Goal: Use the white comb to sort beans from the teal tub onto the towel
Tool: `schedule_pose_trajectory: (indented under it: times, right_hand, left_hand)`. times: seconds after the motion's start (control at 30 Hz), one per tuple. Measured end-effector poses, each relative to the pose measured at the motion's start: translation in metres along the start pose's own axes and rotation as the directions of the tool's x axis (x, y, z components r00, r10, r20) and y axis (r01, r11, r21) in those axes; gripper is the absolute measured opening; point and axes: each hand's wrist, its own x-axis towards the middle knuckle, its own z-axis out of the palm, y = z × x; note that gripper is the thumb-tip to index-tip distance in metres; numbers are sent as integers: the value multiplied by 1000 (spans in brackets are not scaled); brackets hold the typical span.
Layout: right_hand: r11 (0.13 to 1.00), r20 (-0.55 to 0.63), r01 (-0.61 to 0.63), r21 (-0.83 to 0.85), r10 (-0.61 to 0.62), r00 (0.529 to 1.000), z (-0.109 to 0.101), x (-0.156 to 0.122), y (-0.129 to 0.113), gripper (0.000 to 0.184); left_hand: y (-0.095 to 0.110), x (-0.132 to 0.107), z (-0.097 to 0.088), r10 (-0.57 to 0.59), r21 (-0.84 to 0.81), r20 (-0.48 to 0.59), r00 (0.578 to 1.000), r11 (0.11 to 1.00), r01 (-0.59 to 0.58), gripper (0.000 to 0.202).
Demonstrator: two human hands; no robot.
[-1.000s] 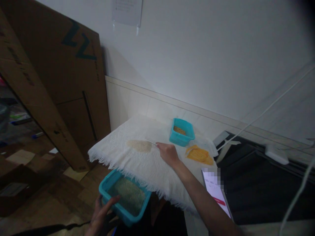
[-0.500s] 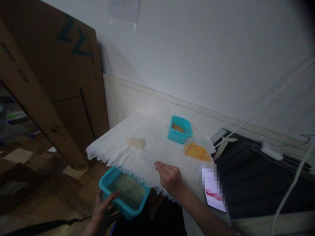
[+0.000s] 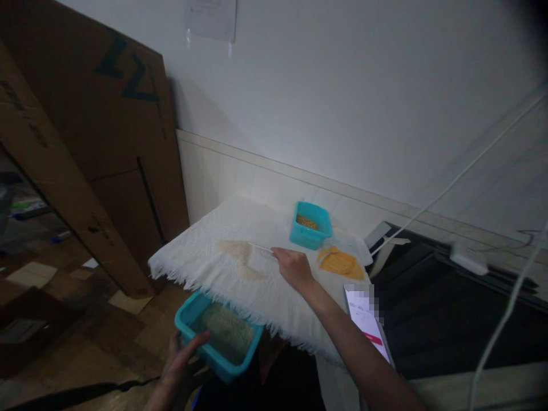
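My left hand (image 3: pixel 182 357) grips the near left side of a teal plastic container (image 3: pixel 222 370), thumb over the rim. Pale grains that look like rice (image 3: pixel 229 328) lie inside it. The container is held below the fringed edge of a white tablecloth (image 3: pixel 278 222). My right hand (image 3: pixel 295 271) is closed on a thin white flat tool (image 3: pixel 262 248), seen nearly edge-on; its exact kind is unclear. The tool's far end touches or hovers over a patch of spilled pale grains (image 3: pixel 234 250) on the cloth, which trails toward the front edge.
Toward the wall stands a second teal container (image 3: pixel 311 234) with brown grains or beans. Beside it lies a crumpled orange-yellow cloth or sheet (image 3: pixel 341 262). A phone (image 3: pixel 368 325) rests at the right edge, partly behind my forearm. A large cardboard box (image 3: pixel 124 137) rises on the left.
My right hand has moved up and away with the white tool, which has turned edge-on. More pale grains now show toward the cloth's front edge. My left hand and its container stay nearly still.
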Motion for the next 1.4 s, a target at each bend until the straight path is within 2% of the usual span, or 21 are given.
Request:
schedule_pose_trajectory:
  times: [0.07,0.17,0.33,0.43,0.53,0.63,0.77,0.83,0.97,1.13,1.4]
  right_hand:
    - [999,3,42,-15,-42,999,5,-7,-8,26]
    - [991,-87,127,-28,-129,988,8,-31,-22,29]
    - [948,-270,316,43,-294,917,-5,-63,-49,35]
    - [932,-315,350,91,-306,898,-20,-71,-58,37]
    - [942,-324,295,159,-232,917,-31,-66,-52,33]
    - [940,-273,194,282,-115,955,-38,-43,-34,27]
    - [870,-100,77,487,-32,994,-39,12,-18,23]
    - [843,11,13,537,-22,1000,-36,40,-18,23]
    - [840,119,-52,541,-15,993,-25,74,-24,25]
    - [825,185,-113,554,11,983,-13,73,-23,24]
    - [788,169,-78,611,-33,985,-16,35,-11,26]
  left_hand:
    - [1,-1,0,-11,-11,-2,1000,1000,11,103]
    - [3,-1,1,-16,-16,0,1000,1000,16,106]
    - [1,2,-1,-49,-7,9,999,999,49,108]
    - [1,2,-1,-50,-6,27,998,999,50,105]
    - [1,1,-1,-35,14,24,999,999,35,103]
    - [2,1,-1,-43,23,12,999,999,43,105]
    - [2,1,-2,-42,10,21,999,999,42,102]
    - [2,0,-2,-36,2,28,999,999,36,100]
    - [3,-1,-2,-39,-10,15,999,999,39,97]
    - [3,-1,-3,-39,7,25,999,999,39,95]
    - [7,-2,-3,-66,17,28,997,998,66,102]
